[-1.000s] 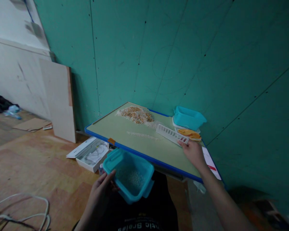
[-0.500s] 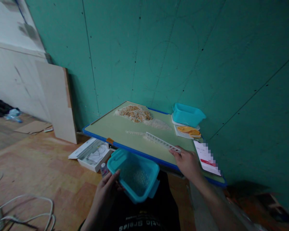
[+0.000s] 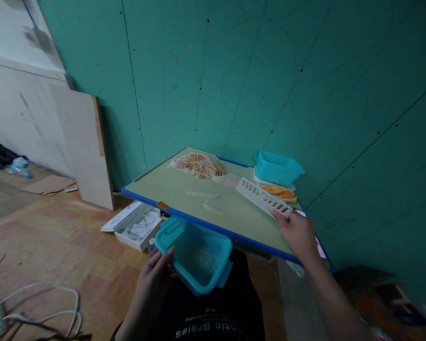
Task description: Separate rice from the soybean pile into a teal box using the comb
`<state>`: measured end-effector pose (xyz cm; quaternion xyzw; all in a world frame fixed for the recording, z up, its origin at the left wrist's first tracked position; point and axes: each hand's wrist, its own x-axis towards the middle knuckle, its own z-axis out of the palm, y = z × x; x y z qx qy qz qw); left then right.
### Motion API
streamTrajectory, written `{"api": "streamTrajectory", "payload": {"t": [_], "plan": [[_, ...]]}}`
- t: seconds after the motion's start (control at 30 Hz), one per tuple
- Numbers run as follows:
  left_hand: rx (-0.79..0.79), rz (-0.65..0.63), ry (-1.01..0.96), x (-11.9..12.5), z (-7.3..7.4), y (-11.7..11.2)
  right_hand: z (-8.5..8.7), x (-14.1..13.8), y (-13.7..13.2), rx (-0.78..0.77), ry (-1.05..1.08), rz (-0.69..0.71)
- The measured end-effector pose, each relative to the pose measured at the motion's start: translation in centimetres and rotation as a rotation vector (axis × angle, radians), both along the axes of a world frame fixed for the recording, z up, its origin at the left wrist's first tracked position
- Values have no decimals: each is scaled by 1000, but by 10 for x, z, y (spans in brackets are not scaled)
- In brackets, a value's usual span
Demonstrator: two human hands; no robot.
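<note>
The slotted white strip [image 3: 264, 199] had been moved rightward over the bench [image 3: 243, 225], gripped by the right hand [image 3: 300, 234]; below the bench's front edge, a turquoise tub [image 3: 199, 288] was gripped by the left hand [image 3: 156, 269], presumably to catch grains [image 3: 206, 204].

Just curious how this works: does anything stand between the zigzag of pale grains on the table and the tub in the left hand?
Only the tabletop and its blue edge lie between the pale grains and the turquoise tub; nothing else visible does. The white slotted tray, in the right hand, is farther right.
</note>
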<state>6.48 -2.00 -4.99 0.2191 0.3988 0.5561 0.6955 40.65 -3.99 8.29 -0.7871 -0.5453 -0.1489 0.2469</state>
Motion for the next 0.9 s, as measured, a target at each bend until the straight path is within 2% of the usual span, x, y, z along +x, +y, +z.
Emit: {"api": "streamTrajectory", "payload": {"t": [0.07,0.13,0.33,0.5,0.7,0.9], "plan": [[-11,-4,29,0,-1,0,-1,8,-1,-42,-79,-67],[-21,-5,46,1,-2,0,-6,9,-2,-78,-127,-71],[-6,-18,45,2,-1,-1,-24,-6,-3,-32,-97,77],[-26,-1,49,0,1,-1,-24,-23,2,14,-14,222],[-8,6,63,0,5,-1,-14,-37,20,-16,198,338],[-15,4,35,0,8,1,-4,-35,61,-62,583,547]]}}
